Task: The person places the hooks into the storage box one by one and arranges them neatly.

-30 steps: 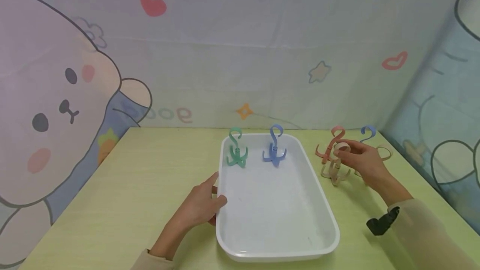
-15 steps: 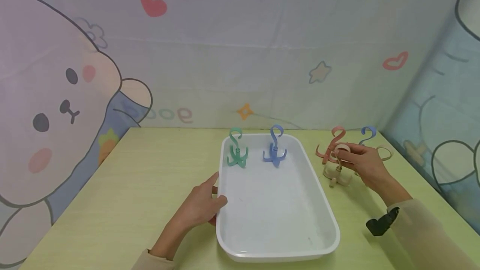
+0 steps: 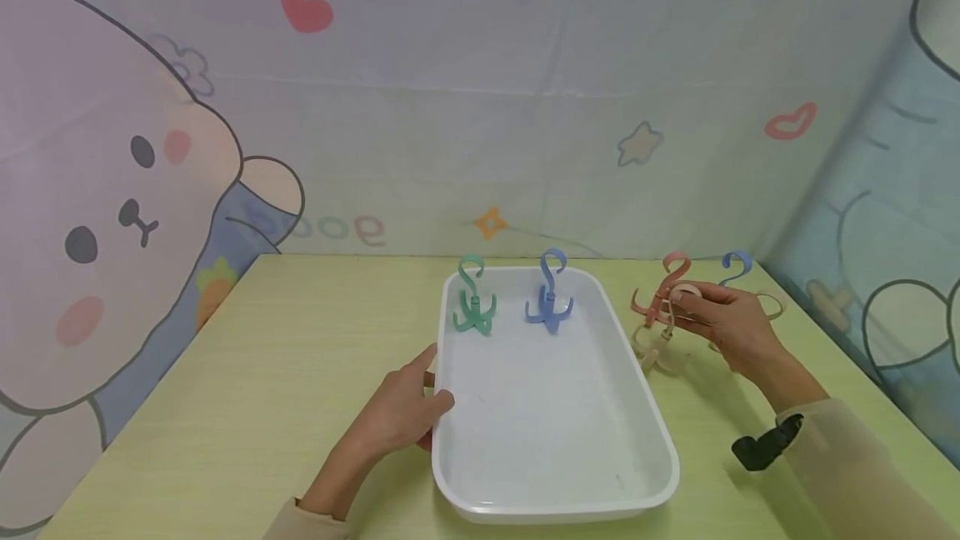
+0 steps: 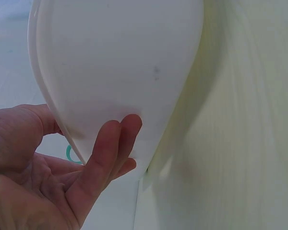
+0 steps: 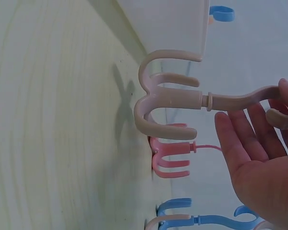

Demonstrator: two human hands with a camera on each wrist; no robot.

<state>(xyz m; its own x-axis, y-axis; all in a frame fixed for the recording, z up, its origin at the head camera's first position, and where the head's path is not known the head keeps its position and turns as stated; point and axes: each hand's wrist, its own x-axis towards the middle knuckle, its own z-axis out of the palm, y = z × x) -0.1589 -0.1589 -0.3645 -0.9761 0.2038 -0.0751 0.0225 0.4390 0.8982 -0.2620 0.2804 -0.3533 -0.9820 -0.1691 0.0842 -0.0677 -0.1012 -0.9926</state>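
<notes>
My right hand (image 3: 723,323) pinches the curled top of a beige four-prong rotating hook (image 5: 175,98). In the right wrist view its prongs point down over the table, apart from their shadow. My left hand (image 3: 397,407) holds the left side of a white tray (image 3: 555,432), thumb over the rim and fingers against the outer wall (image 4: 125,62). Inside the tray, at its far end, stand a green hook (image 3: 474,315) and a blue hook (image 3: 551,311). Just behind my right hand stands a pink hook (image 3: 651,307).
Beyond my right hand, a second blue hook (image 3: 738,262) and another beige hook (image 3: 771,305) stand partly hidden. A printed cloth (image 3: 480,107) rises behind the pale wooden table (image 3: 300,340). My right sleeve carries a black strap (image 3: 765,445).
The beige hook's prongs have turned and shifted slightly left beneath my right fingers. My left hand, the tray and the other hooks have stayed still.
</notes>
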